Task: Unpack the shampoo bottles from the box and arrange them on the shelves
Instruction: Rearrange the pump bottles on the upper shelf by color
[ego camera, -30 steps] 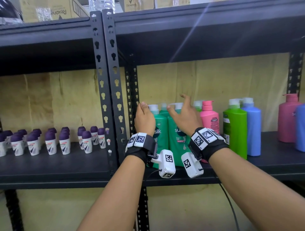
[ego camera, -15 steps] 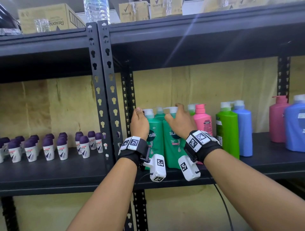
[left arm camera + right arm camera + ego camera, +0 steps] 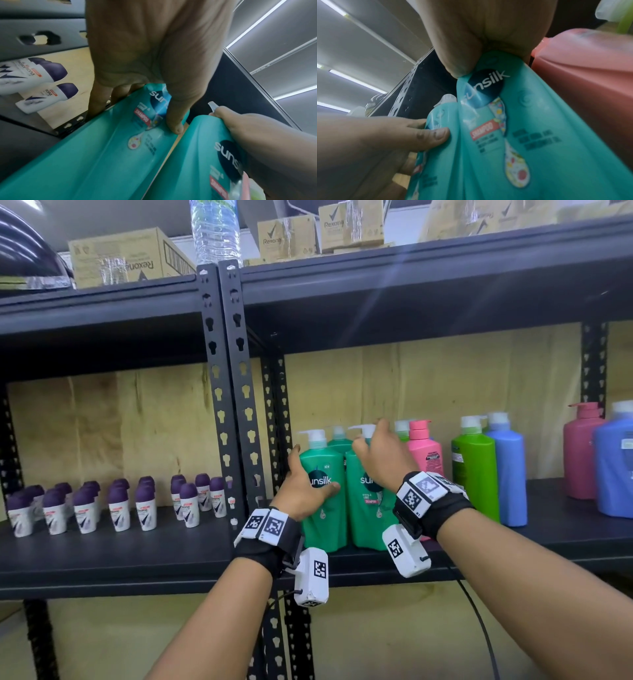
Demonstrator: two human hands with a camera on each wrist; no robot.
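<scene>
A dark metal shelf (image 3: 565,529) against a plywood back carried the bottles, with a slotted post (image 3: 236,392) at its left end. My left hand (image 3: 303,494) was wrapped round the left green bottle (image 3: 323,508) just right of that post, thumb across the label and fingers behind its far side. My right hand (image 3: 383,460) lay over the shoulder of the right green bottle (image 3: 363,515), thumb curled on its front below the pump. Both bottles stood upright on the shelf near its front edge, touching each other, with a third green one behind them. I judged them full and fairly heavy, smooth plastic that could slip, stiff enough to squeeze; the waist or shoulder seemed the best hold, not the pump. Room was tight: the post close on the left, a pink bottle (image 3: 426,453) just beside the right one. Farther right of the post, past a green and blue pair (image 3: 489,470), the shelf had bare space.
</scene>
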